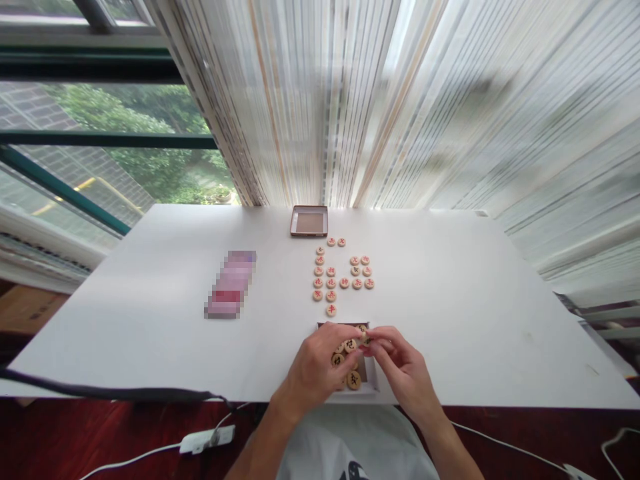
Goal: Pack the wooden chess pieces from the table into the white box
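Both hands meet above a shallow open box [371,381] at the table's front edge. Several round wooden Chinese chess pieces with black characters lie inside, one of them a black-marked piece [354,380] near the box's front. My left hand [317,360] reaches over the box from the left, its thumb and forefinger closed on a chess piece [363,329]. From the right, the bent fingertips of my right hand [405,370] pinch the same piece, which they partly cover. Beyond the box, mostly red-marked chess pieces [345,283] lie face up in a pattern.
A box lid [309,223] lies at the back of the white table [450,300]. To the left is a blurred pink item [231,285]. A dark strap [125,392] crosses the front left edge. Striped curtains [320,100] hang behind, and a power strip [207,440] sits below.
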Tool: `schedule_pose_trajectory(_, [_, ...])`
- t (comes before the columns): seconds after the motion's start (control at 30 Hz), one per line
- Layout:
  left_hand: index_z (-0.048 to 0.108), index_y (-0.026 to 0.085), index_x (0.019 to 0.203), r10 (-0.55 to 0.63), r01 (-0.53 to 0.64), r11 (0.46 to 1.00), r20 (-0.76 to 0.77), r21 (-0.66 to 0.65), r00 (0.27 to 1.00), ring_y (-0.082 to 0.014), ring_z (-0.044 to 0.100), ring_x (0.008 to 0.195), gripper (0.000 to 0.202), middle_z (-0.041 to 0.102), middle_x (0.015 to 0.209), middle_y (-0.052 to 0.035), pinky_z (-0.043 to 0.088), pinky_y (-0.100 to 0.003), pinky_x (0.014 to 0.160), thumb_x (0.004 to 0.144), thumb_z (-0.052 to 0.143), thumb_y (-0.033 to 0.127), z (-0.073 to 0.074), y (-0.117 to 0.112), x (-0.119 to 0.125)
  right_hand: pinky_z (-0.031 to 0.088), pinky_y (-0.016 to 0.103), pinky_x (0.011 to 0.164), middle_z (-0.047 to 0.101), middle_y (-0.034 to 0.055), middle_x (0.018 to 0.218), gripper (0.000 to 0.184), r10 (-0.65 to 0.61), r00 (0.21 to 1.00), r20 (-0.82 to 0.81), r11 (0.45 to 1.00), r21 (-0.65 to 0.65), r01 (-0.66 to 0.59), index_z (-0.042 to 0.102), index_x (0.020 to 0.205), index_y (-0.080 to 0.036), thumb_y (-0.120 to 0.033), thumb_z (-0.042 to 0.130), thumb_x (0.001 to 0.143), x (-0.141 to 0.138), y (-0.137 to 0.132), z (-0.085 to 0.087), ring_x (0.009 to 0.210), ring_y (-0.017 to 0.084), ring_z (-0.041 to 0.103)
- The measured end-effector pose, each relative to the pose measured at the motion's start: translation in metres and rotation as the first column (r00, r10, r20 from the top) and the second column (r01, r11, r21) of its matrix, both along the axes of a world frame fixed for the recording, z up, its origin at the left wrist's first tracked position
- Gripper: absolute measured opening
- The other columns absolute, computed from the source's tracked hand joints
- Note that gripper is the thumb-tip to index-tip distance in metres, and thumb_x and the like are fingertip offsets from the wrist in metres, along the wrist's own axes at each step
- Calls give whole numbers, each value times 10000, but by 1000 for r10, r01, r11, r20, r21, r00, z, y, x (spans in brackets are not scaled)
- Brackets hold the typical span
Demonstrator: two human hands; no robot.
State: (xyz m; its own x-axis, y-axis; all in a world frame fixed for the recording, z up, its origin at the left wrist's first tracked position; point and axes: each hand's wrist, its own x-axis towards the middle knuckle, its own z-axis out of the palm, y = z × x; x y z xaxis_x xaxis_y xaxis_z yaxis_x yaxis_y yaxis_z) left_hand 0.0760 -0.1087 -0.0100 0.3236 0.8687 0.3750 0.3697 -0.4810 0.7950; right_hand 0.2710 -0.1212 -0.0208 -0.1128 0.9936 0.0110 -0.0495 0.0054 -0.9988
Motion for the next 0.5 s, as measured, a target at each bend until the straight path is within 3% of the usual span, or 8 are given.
schedule_pose_trajectory(0.33, [638,243,1202,-30,33,999,-81,31,996,-194,678,1106,264,735,1159,-41,552,-334,977,948,670,180,1,1,11,571,314,856,736,61,981,206,-32,994,107,996,-84,42,709,995,-216,-406,730,918,5,-1,-2,931,216,700])
schedule_pose_trajectory(0.5, [653,230,1139,-9,22,998,-190,64,982,-214,697,1012,207,749,1085,-43,561,-363,913,935,682,212,-2,2,12,560,316,835,744,61,954,242,-7,985,172,993,-113,26,709,991,-211,-447,679,947,10,0,-1,900,219,706])
